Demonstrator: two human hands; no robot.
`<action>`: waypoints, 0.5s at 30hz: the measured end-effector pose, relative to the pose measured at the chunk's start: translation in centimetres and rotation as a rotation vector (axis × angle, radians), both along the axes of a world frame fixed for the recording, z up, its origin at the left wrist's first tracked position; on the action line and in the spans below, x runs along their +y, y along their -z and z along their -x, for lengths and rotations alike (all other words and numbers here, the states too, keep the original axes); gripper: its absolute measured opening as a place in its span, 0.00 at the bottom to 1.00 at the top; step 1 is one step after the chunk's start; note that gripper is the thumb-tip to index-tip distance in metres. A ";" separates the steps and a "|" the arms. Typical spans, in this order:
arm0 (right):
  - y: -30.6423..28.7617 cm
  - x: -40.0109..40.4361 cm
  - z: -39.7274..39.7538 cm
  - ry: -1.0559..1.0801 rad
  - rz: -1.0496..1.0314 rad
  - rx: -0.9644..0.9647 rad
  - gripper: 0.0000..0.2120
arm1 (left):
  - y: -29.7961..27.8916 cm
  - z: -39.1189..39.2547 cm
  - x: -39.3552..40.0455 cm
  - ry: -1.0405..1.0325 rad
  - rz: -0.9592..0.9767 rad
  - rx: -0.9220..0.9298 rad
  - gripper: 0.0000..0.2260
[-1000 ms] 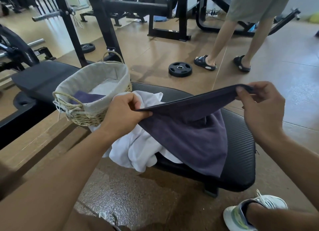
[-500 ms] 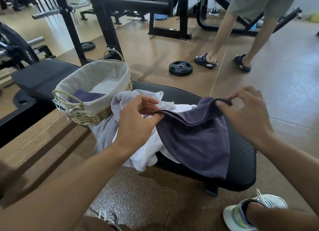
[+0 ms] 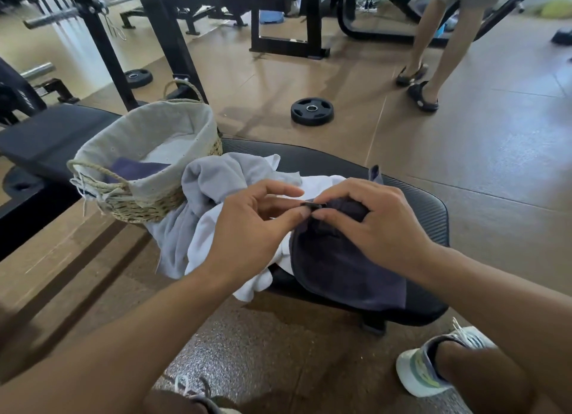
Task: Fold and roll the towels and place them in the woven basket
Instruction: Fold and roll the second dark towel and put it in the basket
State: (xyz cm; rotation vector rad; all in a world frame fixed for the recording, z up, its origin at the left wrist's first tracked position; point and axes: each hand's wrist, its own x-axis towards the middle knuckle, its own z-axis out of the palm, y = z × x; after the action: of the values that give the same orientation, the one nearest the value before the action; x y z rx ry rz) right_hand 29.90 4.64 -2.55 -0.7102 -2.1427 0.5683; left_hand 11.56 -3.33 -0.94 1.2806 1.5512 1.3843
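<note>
Between the left hand (image 3: 253, 227) and right hand (image 3: 368, 224), both pinching it, hangs a half-folded dark purple terry towel (image 3: 340, 268); 2 pale towels (image 3: 216, 203) wait beside the lined woven basket (image 3: 148, 197), already partly filled.

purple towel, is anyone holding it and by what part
Yes. Both hands pinch the purple towel at its top edge: the left hand and right hand have brought its two corners together.
</note>
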 end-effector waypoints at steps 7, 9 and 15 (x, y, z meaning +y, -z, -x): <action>0.2 0.4 -0.2 0.007 -0.009 0.031 0.05 | 0.4 0.2 0.1 0.048 -0.013 -0.030 0.08; 0.2 0.4 -0.2 -0.018 -0.019 0.006 0.05 | 0.4 0.1 0.1 0.030 -0.018 -0.036 0.08; 0.2 0.5 -0.1 -0.030 -0.047 -0.045 0.04 | 0.4 0.0 -0.1 -0.017 -0.039 0.006 0.07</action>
State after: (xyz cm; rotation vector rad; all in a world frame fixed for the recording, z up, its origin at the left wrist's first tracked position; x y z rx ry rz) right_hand 30.02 5.16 -2.80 -0.6723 -2.2048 0.5201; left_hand 11.53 -3.39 -1.33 1.2984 1.5490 1.4295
